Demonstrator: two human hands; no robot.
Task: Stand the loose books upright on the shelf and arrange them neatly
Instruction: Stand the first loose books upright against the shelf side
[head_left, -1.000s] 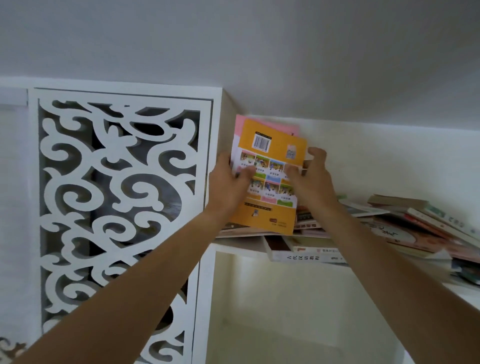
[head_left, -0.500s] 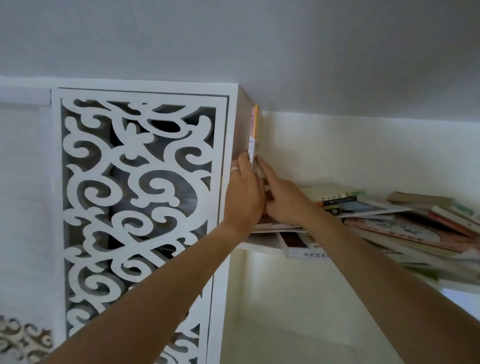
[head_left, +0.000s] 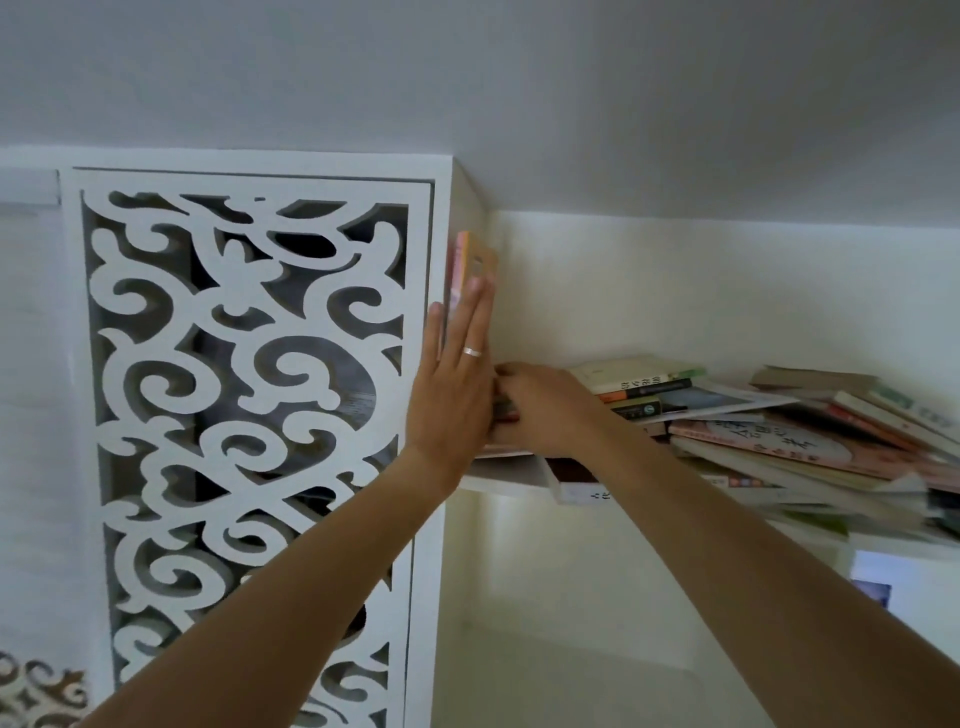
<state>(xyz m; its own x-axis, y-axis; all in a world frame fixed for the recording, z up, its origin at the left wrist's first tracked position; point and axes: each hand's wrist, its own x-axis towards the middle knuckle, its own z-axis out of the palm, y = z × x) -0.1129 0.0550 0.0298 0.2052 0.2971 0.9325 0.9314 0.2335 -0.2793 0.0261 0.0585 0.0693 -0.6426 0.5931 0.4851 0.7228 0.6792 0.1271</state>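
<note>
Near the centre of the frame, left hand (head_left: 457, 384) flat, fingers straight and together, pressing upright books (head_left: 467, 270) against the side wall of the shelf (head_left: 506, 480). Orange and pink covers seen edge-on just above the fingertips. Silver ring (head_left: 472, 352) on one finger. Just right of it, right hand (head_left: 545, 408) reaching into the left end of the loose pile (head_left: 779, 431); fingers curled there among flat-lying books, but cannot tell if really gripping one, because left hand hides fingertips. Hands touching or almost touching. Pile lying flat and untidy along the shelf toward the right edge of the frame, some books overhanging the front. White carved panel (head_left: 249, 405) filling the left part of the frame.
</note>
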